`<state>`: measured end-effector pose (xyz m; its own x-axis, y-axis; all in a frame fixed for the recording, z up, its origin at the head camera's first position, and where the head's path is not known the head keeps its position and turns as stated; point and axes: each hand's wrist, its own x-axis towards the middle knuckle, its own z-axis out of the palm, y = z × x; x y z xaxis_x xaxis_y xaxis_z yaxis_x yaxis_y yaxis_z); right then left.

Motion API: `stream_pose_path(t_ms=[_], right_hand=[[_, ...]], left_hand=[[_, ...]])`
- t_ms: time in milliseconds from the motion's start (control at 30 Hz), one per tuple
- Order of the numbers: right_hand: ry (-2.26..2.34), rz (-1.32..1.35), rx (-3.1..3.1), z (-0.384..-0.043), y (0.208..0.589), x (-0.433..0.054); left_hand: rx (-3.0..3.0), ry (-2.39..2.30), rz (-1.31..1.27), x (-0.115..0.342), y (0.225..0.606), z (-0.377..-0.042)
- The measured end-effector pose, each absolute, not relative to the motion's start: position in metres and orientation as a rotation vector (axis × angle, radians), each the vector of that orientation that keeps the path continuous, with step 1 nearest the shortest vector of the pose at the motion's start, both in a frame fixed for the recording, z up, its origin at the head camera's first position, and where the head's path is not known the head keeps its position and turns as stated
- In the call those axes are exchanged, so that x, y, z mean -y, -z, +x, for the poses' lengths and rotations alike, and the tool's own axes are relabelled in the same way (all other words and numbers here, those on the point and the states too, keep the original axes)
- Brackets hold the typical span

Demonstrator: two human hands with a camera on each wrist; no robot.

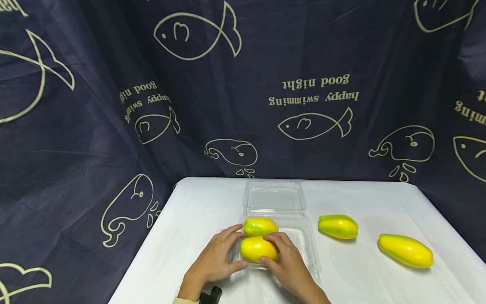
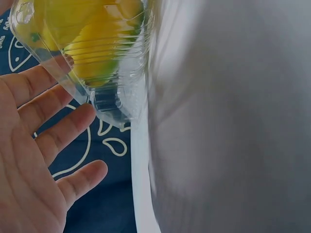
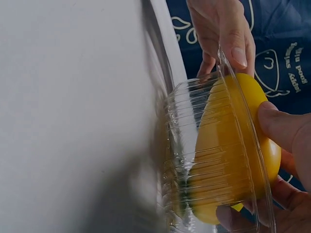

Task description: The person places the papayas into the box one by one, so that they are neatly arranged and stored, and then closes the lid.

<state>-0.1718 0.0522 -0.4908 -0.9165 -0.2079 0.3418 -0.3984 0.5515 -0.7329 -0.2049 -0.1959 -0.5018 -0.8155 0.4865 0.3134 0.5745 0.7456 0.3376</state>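
Two yellow papayas lie in the left part of a clear plastic box (image 1: 303,236), whose hinged lid (image 1: 274,196) is folded back behind it. The rear papaya (image 1: 260,226) has a green end at its left. My right hand (image 1: 290,264) holds the front papaya (image 1: 254,248) from the right, thumb on the near side and fingers over the far side. My left hand (image 1: 216,257) is at the box's left side, fingers spread and gently bent. In the left wrist view its fingertips (image 2: 85,114) reach the clear wall, some behind the plastic.
On the white table (image 1: 182,219), right of the box, lie a green-tipped papaya (image 1: 338,226) and a longer yellow papaya (image 1: 406,251). A dark curtain (image 1: 258,101) with fish and whale drawings hangs behind and at the sides.
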Motion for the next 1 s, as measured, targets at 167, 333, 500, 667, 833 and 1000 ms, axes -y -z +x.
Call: stream_pose_path(t_ms=[167, 333, 500, 667, 833, 1000], right_hand=[[-1.235, 0.526, 2.564, -0.1722, 0.4918, -0.053], [-1.154, 0.532, 2.596, -0.1709, 0.4917, -0.0536], [-1.129, 0.541, 2.651, -0.1711, 0.4893, -0.0533], [-1.139, 0.55, 2.697, -0.1742, 0.4868, -0.0533], [-1.162, 0.561, 2.73, -0.1771, 0.4863, -0.0547], [-1.21, 0.548, 2.736, -0.1775, 0.4856, -0.0564]], left_hand=[[2.748, 0.616, -0.837, 0.1957, 0.5014, -0.2059], [2.77, 0.617, -0.829, 0.1951, 0.5016, -0.2054], [2.771, 0.617, -0.827, 0.1944, 0.502, -0.2044], [2.769, 0.61, -0.823, 0.1948, 0.5016, -0.2044], [2.754, 0.603, -0.833, 0.1953, 0.5015, -0.2046], [2.756, 0.592, -0.834, 0.1956, 0.5012, -0.2046]])
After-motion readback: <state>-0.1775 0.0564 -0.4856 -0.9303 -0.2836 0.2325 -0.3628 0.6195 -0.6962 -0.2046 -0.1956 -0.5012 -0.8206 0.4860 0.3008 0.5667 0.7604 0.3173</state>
